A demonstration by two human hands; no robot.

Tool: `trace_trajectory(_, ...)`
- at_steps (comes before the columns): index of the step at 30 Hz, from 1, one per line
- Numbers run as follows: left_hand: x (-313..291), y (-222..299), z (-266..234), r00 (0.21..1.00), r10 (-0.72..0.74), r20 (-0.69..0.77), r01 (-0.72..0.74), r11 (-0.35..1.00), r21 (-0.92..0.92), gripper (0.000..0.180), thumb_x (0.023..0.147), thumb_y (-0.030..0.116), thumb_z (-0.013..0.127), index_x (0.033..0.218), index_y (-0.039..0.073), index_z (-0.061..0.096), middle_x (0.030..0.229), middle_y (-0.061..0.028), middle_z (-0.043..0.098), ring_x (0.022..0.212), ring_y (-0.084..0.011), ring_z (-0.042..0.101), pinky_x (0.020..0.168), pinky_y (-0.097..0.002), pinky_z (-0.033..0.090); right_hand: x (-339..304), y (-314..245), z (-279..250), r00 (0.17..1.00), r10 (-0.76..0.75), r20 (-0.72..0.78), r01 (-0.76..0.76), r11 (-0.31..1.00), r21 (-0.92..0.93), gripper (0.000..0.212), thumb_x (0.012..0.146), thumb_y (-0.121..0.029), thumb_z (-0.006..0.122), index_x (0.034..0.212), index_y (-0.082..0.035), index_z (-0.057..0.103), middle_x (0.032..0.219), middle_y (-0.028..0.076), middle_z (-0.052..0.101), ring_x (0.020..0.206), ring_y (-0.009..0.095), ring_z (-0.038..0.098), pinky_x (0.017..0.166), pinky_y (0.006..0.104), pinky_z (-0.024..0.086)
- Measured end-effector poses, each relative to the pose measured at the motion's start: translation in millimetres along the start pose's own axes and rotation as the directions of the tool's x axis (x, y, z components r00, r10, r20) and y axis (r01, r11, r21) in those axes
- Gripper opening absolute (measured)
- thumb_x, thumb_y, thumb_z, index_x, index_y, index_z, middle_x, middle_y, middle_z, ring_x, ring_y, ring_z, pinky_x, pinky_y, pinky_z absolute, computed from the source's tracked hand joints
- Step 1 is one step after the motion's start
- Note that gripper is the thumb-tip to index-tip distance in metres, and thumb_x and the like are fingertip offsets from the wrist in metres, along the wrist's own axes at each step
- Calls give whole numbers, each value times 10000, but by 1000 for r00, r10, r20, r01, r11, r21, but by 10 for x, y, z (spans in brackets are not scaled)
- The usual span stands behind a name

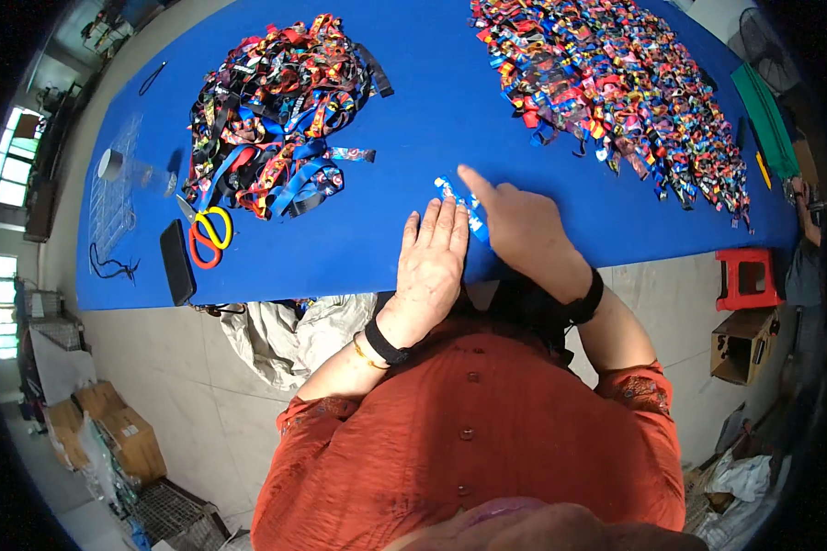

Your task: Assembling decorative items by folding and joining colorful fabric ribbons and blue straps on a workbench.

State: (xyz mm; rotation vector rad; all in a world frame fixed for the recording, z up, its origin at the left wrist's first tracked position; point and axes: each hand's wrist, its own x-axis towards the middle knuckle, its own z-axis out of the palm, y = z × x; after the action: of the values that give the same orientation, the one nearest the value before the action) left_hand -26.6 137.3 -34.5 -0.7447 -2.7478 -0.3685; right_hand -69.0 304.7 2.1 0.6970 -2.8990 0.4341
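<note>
A short blue printed fabric strap lies on the blue table near its front edge, between my hands. My left hand rests flat with its fingers stretched out, the fingertips on or right beside the strap. My right hand is at the strap's right side, its index finger extended past the strap's far end. The other fingers of that hand are mostly hidden under it. Ahead and to the left is a tangled pile of colourful printed straps. A wide spread of small bundled straps covers the table's far right.
Scissors with red and yellow handles and a black phone lie left of my left hand. A wire rack stands at the table's left edge. A red stool and a cardboard box are on the floor at right.
</note>
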Motion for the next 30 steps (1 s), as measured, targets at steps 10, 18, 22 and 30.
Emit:
trace_trajectory(10, 37, 34, -46, 997, -24, 67, 21, 998, 51, 590, 804, 57, 539, 1368, -58, 408, 1388, -229, 447, 1297, -359, 436, 1077, -519, 327, -205, 0, -119, 997, -63, -53, 64, 997, 32, 361, 844, -91, 545, 1192, -164, 607, 815, 96, 578, 690, 279, 629, 577, 394, 503)
trace_trajectory(18, 9, -1, -90, 998, -28, 59, 30, 999, -20, 539, 814, 43, 527, 1339, -53, 452, 1375, -217, 478, 1292, -344, 454, 1084, -505, 332, -167, -34, -121, 995, -97, -2, 96, 987, -129, 377, 798, -118, 595, 1170, -168, 621, 825, 47, 541, 660, 209, 602, 567, 339, 459)
trace_trajectory(22, -130, -93, -273, 993, -38, 116, 46, 996, -73, 522, 801, 32, 523, 1314, -55, 482, 1367, -209, 490, 1289, -333, 461, 1094, -507, 321, -170, -23, -109, 997, -81, -1, 80, 991, -105, 421, 797, -67, 577, 1202, -171, 626, 775, 48, 483, 641, 209, 554, 565, 340, 434)
trace_trajectory(30, -411, -293, -537, 990, -110, 88, 119, 988, -102, 479, 679, -78, 533, 1143, 3, 621, 1239, -157, 598, 1209, -320, 539, 1076, -502, 359, -169, -11, -129, 994, -106, 32, 110, 977, -181, 420, 789, -155, 615, 1210, -162, 610, 834, 29, 528, 674, 186, 574, 604, 335, 431)
